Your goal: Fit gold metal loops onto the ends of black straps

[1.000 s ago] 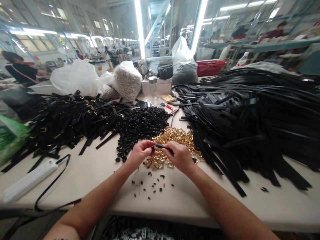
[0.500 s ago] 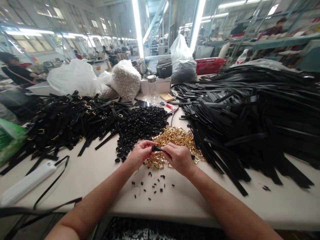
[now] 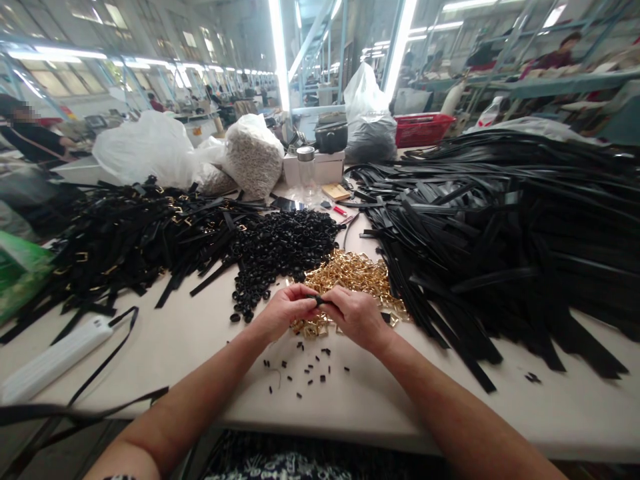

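My left hand (image 3: 289, 311) pinches a small black strap loop (image 3: 318, 300) between thumb and fingers. From the other side my right hand (image 3: 354, 316) grips the same piece, its fingertips almost meeting those of the left. Most of the loop is covered by the fingers. Under and behind both hands lies a heap of gold-coloured metal buckles (image 3: 350, 273). A mound of black loops (image 3: 285, 243) is just beyond, to the left. Several tiny black bits (image 3: 310, 373) are scattered on the table (image 3: 350, 407) between my forearms.
Black straps with gold buckles (image 3: 135, 240) are piled on the left, and long black straps (image 3: 480, 247) on the right. A white power strip (image 3: 60, 357) with a cable lies front left. Filled plastic bags (image 3: 254, 157), a glass jar (image 3: 306, 170) and a red basket (image 3: 423, 130) stand behind.
The black loop stuck out between my hands before; now the fingers have closed in and cover most of it. My left fingertips have shifted right, towards the right hand.
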Tool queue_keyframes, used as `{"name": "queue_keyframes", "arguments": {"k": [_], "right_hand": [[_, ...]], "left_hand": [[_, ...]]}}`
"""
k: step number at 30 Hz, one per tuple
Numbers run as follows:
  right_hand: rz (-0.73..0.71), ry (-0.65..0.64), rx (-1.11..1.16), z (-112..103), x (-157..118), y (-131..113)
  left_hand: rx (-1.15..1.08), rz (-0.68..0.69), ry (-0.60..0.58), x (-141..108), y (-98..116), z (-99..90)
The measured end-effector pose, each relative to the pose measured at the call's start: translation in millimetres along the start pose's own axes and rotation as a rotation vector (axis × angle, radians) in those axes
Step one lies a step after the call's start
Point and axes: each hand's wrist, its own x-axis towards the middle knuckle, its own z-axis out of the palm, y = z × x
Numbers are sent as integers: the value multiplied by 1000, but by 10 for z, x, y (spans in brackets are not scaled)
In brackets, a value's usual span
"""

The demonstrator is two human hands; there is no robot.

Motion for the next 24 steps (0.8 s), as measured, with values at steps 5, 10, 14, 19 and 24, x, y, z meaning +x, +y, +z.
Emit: {"name": "queue_keyframes", "arguments": {"k": [5,10,14,19,24], "right_hand": [[86,-68,29,-22,-9,-35],[16,-150,10,30,-23,-32],[-34,-136,-42,43,-22,0],[-29,-122,-124,-49,8,6],[-4,-97,-111,-126,39,2]], "left_hand": [[45,16,-5,-11,-33,44],[201,51,-40,-34,-21,87],[257,92,14,-40,41,69],[292,166,-4,-34,130,18],[372,216,22,-21,199,-113]]}}
